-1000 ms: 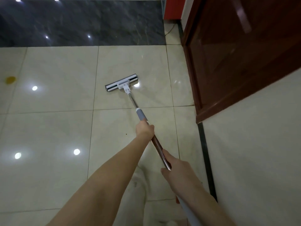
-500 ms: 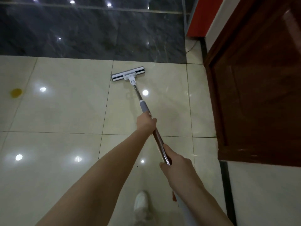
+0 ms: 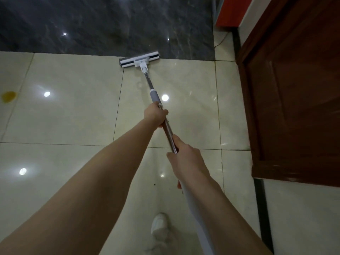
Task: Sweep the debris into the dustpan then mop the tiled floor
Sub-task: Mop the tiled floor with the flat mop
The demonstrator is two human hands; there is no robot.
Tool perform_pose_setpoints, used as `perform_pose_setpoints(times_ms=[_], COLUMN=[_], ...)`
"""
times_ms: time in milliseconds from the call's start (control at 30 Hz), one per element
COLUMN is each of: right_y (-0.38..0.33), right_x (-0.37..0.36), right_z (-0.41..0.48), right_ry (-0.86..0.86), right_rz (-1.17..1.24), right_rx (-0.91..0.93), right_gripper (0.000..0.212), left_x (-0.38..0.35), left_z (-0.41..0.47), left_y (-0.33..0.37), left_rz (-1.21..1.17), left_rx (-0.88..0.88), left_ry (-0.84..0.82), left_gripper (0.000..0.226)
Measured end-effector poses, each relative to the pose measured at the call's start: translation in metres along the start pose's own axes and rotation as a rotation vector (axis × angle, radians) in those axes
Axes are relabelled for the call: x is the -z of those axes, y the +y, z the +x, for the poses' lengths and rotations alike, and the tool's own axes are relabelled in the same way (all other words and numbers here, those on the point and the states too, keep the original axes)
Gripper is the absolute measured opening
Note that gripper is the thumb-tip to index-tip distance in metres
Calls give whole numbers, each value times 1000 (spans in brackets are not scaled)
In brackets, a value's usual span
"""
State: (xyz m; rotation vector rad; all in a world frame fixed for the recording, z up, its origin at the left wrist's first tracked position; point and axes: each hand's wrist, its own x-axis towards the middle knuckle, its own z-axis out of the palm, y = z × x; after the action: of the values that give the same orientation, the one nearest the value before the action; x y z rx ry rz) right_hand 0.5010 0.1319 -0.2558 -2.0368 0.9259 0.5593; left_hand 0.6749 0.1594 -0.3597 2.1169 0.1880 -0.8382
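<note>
A flat mop with a white and grey head (image 3: pixel 139 59) lies on the glossy cream tiled floor (image 3: pixel 73 111), its head at the border where the dark marble floor (image 3: pixel 103 24) begins. Its metal handle (image 3: pixel 149 83) runs back toward me. My left hand (image 3: pixel 155 115) grips the handle just below the grey sleeve. My right hand (image 3: pixel 185 159) grips the handle lower down, near my body. A small dark speck of debris (image 3: pixel 155 184) lies on the tile by my right wrist.
A brown wooden door (image 3: pixel 298 92) stands close on the right, with a pale wall (image 3: pixel 303 218) below it. A yellow spot (image 3: pixel 8 96) marks the tile at far left. My white shoe (image 3: pixel 159 224) is at the bottom. A red panel (image 3: pixel 230 11) shows at top right.
The mop head has slid forward across the cream tile to the edge of the dark marble. Both hands kept their grip while I stepped forward along the door.
</note>
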Motion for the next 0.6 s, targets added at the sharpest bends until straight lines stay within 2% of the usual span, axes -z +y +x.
perform_pose_setpoints(times_ms=[200, 400, 600], right_y=[65, 153, 247], right_x=[11, 7, -2], right_z=[-57, -150, -267], right_ry=[14, -2, -109], right_rz=[9, 14, -91], right_rx=[-19, -10, -23], right_gripper=[55, 63, 91], left_x=[-43, -93, -141], left_z=[-67, -176, -303], left_y=[-19, -61, -123], left_rz=[44, 77, 37], left_rx=[22, 49, 104], left_ry=[-28, -65, -124], left_gripper=[45, 39, 43])
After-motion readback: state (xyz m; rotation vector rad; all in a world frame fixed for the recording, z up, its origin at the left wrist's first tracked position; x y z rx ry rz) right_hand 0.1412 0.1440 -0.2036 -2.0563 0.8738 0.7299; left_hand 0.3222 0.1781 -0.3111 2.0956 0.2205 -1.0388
